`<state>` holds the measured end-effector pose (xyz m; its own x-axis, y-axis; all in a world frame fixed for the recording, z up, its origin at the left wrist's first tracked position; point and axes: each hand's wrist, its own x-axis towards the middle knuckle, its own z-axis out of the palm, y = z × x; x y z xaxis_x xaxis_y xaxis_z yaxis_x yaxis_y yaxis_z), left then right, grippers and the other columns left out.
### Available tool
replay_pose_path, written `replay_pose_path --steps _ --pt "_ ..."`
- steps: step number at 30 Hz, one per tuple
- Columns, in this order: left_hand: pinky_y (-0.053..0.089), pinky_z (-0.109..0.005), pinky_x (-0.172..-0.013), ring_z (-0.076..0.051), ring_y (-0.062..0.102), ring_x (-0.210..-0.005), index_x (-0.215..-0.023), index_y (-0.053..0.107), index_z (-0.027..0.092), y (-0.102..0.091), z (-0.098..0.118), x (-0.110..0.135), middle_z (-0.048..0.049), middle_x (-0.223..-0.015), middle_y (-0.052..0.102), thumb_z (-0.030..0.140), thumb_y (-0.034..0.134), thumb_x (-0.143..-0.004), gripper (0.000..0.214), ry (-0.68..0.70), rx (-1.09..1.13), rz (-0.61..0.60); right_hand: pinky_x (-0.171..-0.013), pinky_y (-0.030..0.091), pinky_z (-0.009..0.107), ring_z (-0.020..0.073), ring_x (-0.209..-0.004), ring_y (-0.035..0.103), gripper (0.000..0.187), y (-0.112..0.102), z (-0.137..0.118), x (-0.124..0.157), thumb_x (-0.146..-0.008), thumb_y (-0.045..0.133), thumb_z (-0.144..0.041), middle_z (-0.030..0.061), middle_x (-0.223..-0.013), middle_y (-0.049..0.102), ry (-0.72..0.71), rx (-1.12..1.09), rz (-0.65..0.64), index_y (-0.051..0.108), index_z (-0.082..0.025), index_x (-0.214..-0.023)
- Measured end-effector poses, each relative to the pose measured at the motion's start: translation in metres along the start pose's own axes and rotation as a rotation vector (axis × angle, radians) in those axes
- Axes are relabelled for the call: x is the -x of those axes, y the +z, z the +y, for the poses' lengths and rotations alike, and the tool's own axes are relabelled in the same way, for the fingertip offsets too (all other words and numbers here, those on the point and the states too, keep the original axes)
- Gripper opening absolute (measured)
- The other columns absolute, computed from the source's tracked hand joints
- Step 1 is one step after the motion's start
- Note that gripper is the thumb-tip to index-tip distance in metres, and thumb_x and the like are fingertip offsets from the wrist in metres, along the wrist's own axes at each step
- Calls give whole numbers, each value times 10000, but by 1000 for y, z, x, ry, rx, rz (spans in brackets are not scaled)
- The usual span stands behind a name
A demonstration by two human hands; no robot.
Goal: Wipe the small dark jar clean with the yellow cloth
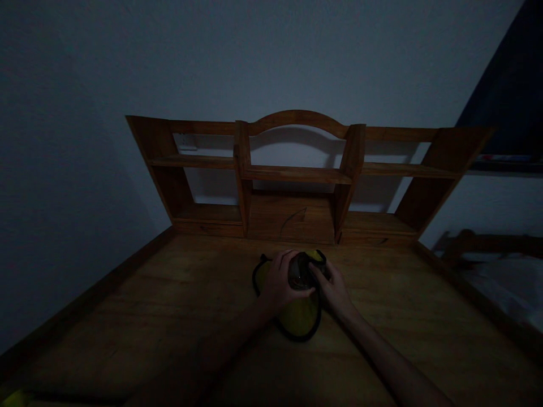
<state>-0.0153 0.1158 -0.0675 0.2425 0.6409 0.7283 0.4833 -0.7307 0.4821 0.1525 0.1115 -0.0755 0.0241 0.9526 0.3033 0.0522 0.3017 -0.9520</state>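
In the dim light, a dark, shiny, rounded object [299, 273], glass-like with a small glint, is held between my hands; its exact kind I cannot make out. My left hand [278, 282] curls around its left side, thumb along the bottom. My right hand [333, 285] presses on its right side with bent fingers, at a black-edged fold of yellow cloth. Beneath lies the yellow cloth piece [299, 319] with black trim, spread on the wooden desk [169, 299] and partly hidden by my hands.
A wooden shelf unit [297, 176] with several compartments stands along the desk's back, against the pale wall [271, 62]. Raised wooden edges [97, 288] border the desk's sides. At right are a dark board [509, 90] and whitish fabric or plastic [504, 282]. Something yellow [16, 399] shows at lower left.
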Motion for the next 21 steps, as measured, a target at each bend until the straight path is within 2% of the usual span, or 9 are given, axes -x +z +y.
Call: replay_pose_path --steps 5,9,14,18,21 --pt "371 -434 -1041 -265 418 -1197 -1319 384 168 -2 -2 -1 -123 -1256 458 443 785 -619 853 105 -69 -70 -999 423 322 193 -1133 554 453 -4 0 -2 -846 616 -340 74 -1241 578 -65 38 -84 537 -162 -1254" --pt "322 -402 -1093 -244 376 -1238 -1343 358 161 -4 1 0 -113 -1277 443 495 767 -645 876 207 -127 -133 -932 464 303 195 -1063 587 393 -9 -3 -1 -839 610 -311 80 -1165 614 -111 188 -116 578 -142 -1193" --pt "350 -323 -1082 -217 370 -1252 -1342 352 137 -3 4 4 -125 -1307 394 536 737 -661 878 223 -114 -167 -833 496 312 200 -927 634 401 -18 -3 4 -860 569 -303 78 -1062 657 -202 492 -89 579 -135 -1224" --pt "380 -306 -1047 -212 402 -1214 -1350 366 150 -2 3 6 -119 -1279 411 570 723 -665 880 210 -137 -160 -807 496 278 179 -917 632 387 -22 -6 7 -898 510 -266 86 -1067 653 -273 537 -113 562 -114 -1250" --pt "400 -338 -1016 -226 441 -1161 -1357 373 163 -2 1 4 -112 -1231 462 610 719 -643 911 215 -181 -141 -768 493 250 159 -876 634 401 -24 -7 8 -923 455 -233 84 -1028 657 -328 565 -125 530 -114 -1299"
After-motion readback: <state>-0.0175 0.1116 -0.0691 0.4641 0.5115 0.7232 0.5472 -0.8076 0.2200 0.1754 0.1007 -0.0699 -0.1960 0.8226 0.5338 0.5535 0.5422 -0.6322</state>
